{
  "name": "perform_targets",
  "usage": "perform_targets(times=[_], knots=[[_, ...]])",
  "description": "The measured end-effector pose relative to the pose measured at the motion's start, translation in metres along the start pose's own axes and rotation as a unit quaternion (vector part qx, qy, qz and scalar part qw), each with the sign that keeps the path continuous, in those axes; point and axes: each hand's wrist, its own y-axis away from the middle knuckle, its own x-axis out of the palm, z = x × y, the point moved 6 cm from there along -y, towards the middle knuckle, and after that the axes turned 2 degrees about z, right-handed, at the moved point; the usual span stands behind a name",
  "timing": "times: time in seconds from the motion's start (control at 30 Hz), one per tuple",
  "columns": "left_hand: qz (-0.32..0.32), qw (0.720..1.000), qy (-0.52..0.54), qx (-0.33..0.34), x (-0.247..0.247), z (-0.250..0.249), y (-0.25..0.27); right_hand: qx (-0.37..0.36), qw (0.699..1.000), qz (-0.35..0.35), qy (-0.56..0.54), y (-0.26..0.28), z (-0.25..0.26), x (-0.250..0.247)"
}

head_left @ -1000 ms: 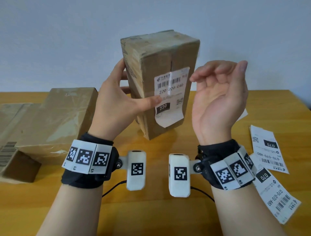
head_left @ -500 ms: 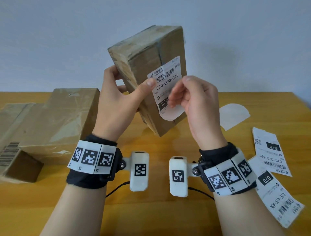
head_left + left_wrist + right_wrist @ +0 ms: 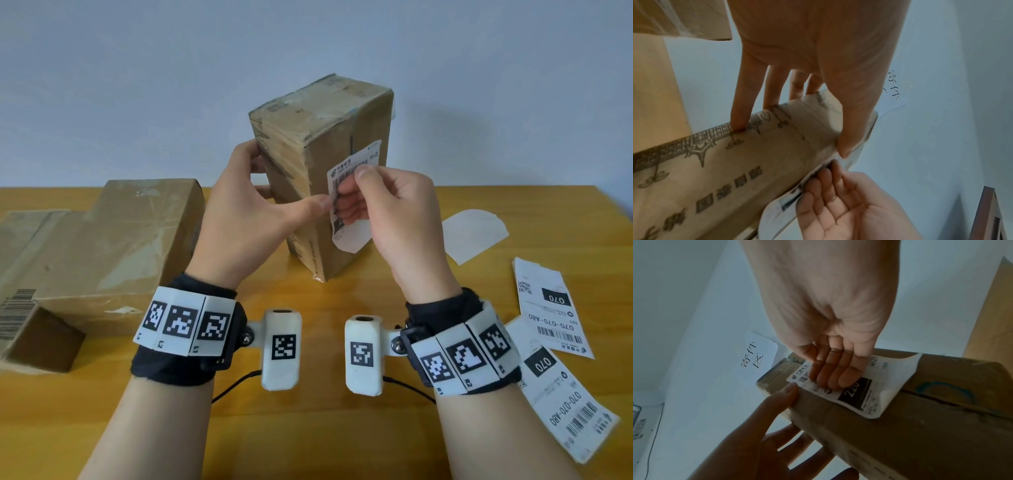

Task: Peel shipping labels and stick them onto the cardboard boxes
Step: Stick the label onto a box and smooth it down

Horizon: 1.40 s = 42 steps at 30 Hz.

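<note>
Cardboard box now stands lower, gripped by the left hand, while right hand fingers curl onto the half-stuck label, smoothing begins

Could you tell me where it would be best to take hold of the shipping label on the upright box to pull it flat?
Probably the loose lower corner of the shipping label, pinched from the box's right side: that end curls free, while the upper part lies under the right hand.

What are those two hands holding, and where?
Left hand grips the box by its side edges. Right hand fingers rest on its label.
</note>
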Motion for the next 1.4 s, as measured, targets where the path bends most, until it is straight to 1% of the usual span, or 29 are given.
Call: perform_targets(times=[0.13, 0.27, 0.4, 0.53, 0.67, 0.9, 1.0, 1.07, 1.17, 1.23, 1.3, 1.4], knots=[[0.017, 1.000, -0.019, 0.016, -0.002, -0.003, -0.001, -0.012, 1.000, 0.002, 0.006, 0.001, 0.004, 0.001], [0.019, 0.999, -0.036, 0.032, -0.004, -0.005, -0.002, -0.033, 0.999, 0.004, -0.008, 0.003, 0.010, 0.003], [0.018, 0.998, -0.041, 0.036, -0.005, -0.006, -0.003, -0.024, 0.999, 0.027, -0.035, 0.004, 0.016, 0.004], [0.026, 0.998, -0.042, 0.039, -0.004, -0.007, -0.002, -0.053, 0.998, 0.032, -0.020, 0.005, 0.023, 0.002], [0.033, 0.997, -0.048, 0.045, -0.004, -0.010, -0.001, -0.074, 0.996, 0.041, -0.034, 0.008, 0.028, 0.003], [0.038, 0.997, -0.053, 0.037, -0.003, -0.009, -0.002, -0.145, 0.980, 0.083, -0.109, 0.013, 0.043, 0.010], [0.025, 0.999, -0.041, 0.012, -0.004, -0.006, -0.001, -0.159, 0.970, 0.103, -0.155, 0.013, 0.045, 0.014], [0.020, 1.000, -0.023, -0.005, -0.003, -0.005, -0.001, -0.151, 0.956, 0.099, -0.231, 0.011, 0.045, 0.009], [0.018, 1.000, -0.002, -0.021, 0.000, -0.003, 0.000, -0.104, 0.939, 0.053, -0.323, 0.008, 0.038, -0.005], [0.013, 0.999, 0.017, -0.032, 0.000, 0.000, 0.000, -0.059, 0.930, 0.025, -0.362, 0.007, 0.032, -0.009], [0.016, 0.999, 0.035, -0.034, 0.002, 0.000, 0.002, -0.023, 0.919, 0.023, -0.393, 0.007, 0.028, -0.008], [0.040, 0.998, 0.043, -0.025, 0.006, -0.003, 0.003, -0.010, 0.914, 0.030, -0.404, 0.007, 0.026, -0.003]])
